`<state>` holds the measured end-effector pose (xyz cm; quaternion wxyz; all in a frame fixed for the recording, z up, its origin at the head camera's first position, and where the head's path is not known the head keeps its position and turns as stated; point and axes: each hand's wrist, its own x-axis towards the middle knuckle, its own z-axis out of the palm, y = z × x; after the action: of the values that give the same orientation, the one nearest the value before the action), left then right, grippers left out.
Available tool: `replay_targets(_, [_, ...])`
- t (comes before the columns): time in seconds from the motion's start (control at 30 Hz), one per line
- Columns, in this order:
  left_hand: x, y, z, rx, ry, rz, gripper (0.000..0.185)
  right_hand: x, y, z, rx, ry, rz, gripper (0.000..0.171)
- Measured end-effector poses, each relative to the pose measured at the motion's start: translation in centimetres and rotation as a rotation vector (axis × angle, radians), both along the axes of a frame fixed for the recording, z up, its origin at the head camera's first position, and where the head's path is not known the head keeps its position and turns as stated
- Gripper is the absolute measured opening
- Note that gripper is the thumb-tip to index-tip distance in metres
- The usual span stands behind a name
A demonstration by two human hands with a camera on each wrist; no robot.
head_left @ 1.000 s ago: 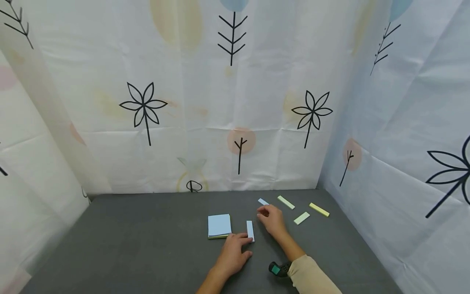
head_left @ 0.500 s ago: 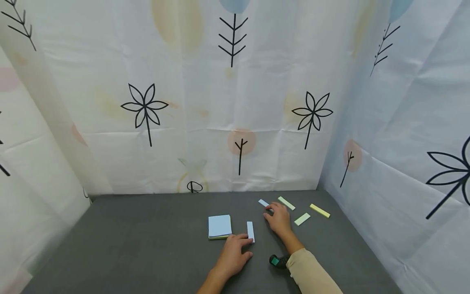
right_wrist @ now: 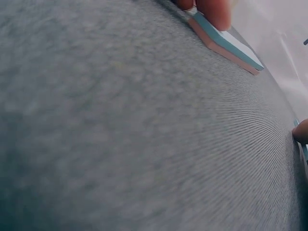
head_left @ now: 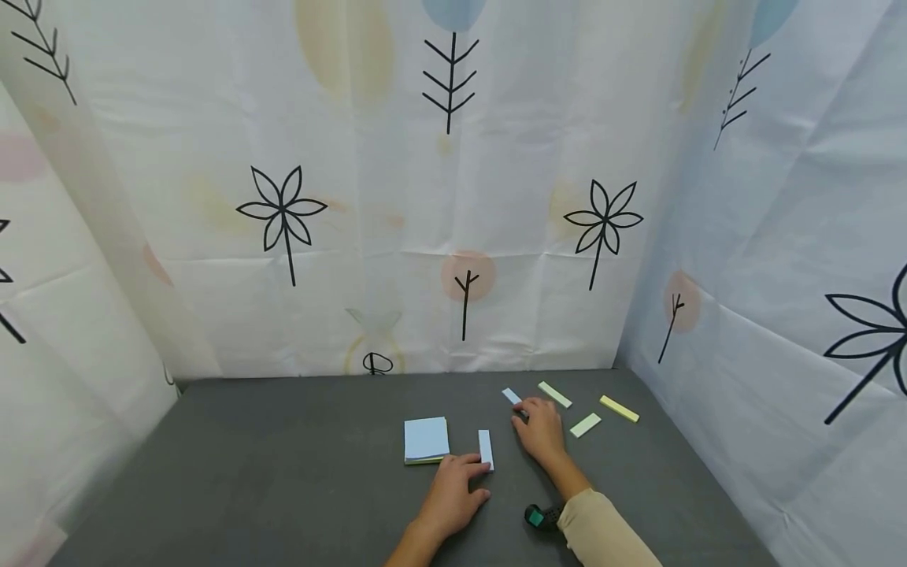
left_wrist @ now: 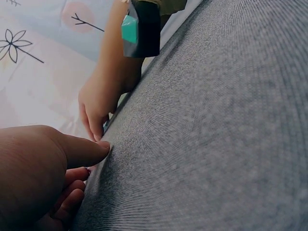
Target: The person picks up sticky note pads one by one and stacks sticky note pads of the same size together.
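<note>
My right hand [head_left: 540, 431] is at the near end of a narrow light-blue sticky-note pad [head_left: 509, 394], its thumb and finger closed about that end. In the right wrist view this pad [right_wrist: 231, 45] lies flat, blue over a pink layer, with fingertips [right_wrist: 216, 13] on its end. My left hand [head_left: 452, 492] rests on the table, fingers loosely bent, the fingertips touching the lower end of a second narrow light-blue pad [head_left: 485, 447]. A square stack of sticky notes [head_left: 426, 439], blue on top with yellow-green below, lies just beyond the left hand.
Two pale-green strips [head_left: 555, 394], one of them shorter [head_left: 585, 425], and a yellow strip [head_left: 620, 409] lie right of the right hand. A black device with a green patch [head_left: 542, 516] is at the right wrist. Patterned curtains [head_left: 354, 299] border the grey table [head_left: 283, 457].
My right hand has shifted slightly right and closed its fingertips on the near end of the far blue pad. The left hand has stayed in place.
</note>
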<state>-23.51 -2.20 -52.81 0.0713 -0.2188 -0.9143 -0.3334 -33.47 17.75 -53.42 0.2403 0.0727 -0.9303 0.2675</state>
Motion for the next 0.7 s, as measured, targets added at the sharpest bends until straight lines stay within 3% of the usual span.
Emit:
replay_targets(0.33, [0.3,0.1,-0.2,0.017,0.028,0.002,0.035,2.0,-0.2,-0.3,0.206,0.106,-0.03,0.017])
replay_targets(0.6, [0.1,0.1,-0.2,0.012,0.023,0.01,0.035,2.7,0.0,-0.2,0.288,0.102,0.039,0.022])
replay_targets(0.7, [0.0,0.0,-0.3,0.007,0.035,0.011,0.034,2.6,0.2,0.0,0.274,0.065,0.072,0.026])
